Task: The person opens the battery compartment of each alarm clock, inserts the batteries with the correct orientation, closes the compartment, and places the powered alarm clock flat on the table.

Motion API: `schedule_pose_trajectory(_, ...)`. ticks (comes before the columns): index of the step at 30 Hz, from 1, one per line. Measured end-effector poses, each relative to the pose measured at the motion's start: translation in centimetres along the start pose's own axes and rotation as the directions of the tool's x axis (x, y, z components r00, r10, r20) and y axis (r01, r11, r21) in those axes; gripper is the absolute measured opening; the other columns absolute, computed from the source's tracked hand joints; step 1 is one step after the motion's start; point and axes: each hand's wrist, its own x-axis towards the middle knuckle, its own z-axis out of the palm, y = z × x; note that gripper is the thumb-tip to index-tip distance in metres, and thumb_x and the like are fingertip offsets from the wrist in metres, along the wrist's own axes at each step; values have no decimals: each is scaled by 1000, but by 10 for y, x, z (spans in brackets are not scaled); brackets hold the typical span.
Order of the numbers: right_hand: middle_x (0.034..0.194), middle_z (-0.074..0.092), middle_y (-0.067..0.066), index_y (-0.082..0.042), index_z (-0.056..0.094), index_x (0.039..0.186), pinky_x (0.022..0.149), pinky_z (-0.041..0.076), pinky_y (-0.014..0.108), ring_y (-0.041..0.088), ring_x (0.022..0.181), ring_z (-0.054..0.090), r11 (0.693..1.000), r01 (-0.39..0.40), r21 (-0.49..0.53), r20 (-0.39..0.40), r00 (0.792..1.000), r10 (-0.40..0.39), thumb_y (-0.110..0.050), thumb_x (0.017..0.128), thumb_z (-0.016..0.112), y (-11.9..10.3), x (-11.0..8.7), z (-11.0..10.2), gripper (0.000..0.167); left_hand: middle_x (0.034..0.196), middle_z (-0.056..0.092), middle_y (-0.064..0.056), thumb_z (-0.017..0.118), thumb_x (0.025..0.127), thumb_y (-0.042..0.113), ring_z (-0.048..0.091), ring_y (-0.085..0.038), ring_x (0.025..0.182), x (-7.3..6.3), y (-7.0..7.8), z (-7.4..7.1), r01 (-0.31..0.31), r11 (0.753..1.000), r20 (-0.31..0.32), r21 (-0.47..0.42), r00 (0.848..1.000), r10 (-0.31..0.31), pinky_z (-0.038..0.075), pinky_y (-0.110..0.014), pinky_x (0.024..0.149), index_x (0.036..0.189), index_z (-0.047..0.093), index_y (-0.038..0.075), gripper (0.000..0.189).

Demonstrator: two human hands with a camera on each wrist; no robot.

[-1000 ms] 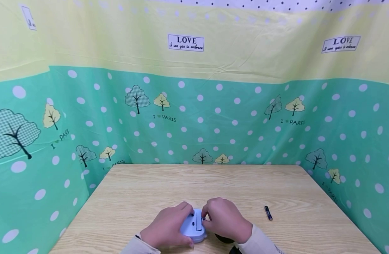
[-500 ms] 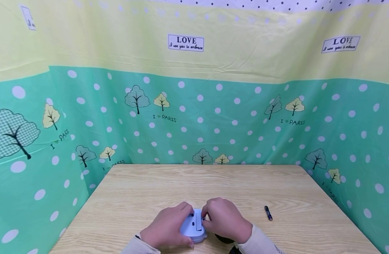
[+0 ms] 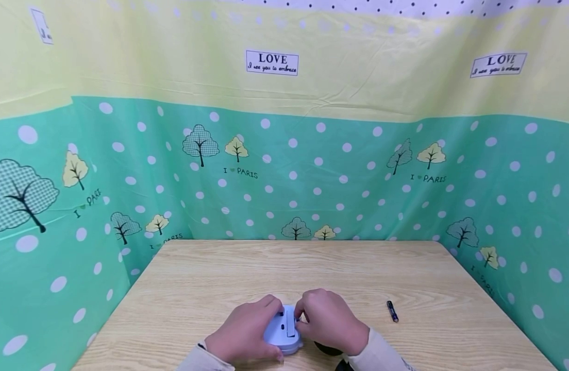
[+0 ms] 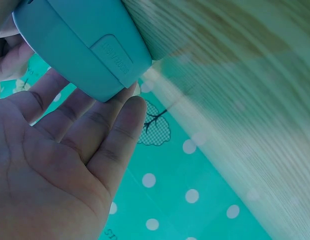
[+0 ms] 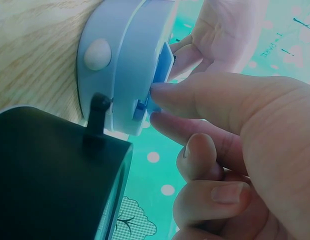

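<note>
A light blue plastic alarm clock (image 3: 277, 337) lies back side up on the wooden table, with a long narrow battery cover (image 3: 290, 324) on its back. My left hand (image 3: 247, 330) grips the clock from the left, thumb at the near side and fingers at the far side. In the left wrist view, raised lettering shows on a bar along the clock's case (image 4: 90, 50). My right hand (image 3: 331, 319) comes in from the right. Its thumb and forefinger pinch at the edge of the blue cover (image 5: 165, 62), which stands tilted up in the right wrist view. The remaining fingers are curled.
A small dark battery (image 3: 392, 311) lies on the table (image 3: 312, 268) to the right. A dark rounded object (image 3: 328, 349) sits partly hidden beneath the right hand. A large black object (image 5: 55, 175) fills the lower left of the right wrist view. Patterned curtains (image 3: 289, 170) surround the table.
</note>
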Motion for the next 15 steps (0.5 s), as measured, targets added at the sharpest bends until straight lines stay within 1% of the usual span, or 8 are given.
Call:
schedule_pose_trajectory(5,69,58,-19,-23,82,85,54,42,20,0,56,48,1000,4,0,-3,1000,-4,-26,83,84,0,0,0,4,119,59,15,88,66,65,55,0,88,0,0,0,-4,1000,-11,6,1000,4,50,-24,75,124,57,27,76)
schedule_pose_trajectory(15,70,60,-19,-24,82,85,54,42,20,0,57,48,1000,6,6,-6,1000,-6,-27,83,84,1,0,0,4,119,59,15,88,66,66,55,0,88,0,0,-1,4,1000,3,2,1000,-4,50,-24,75,124,57,28,76)
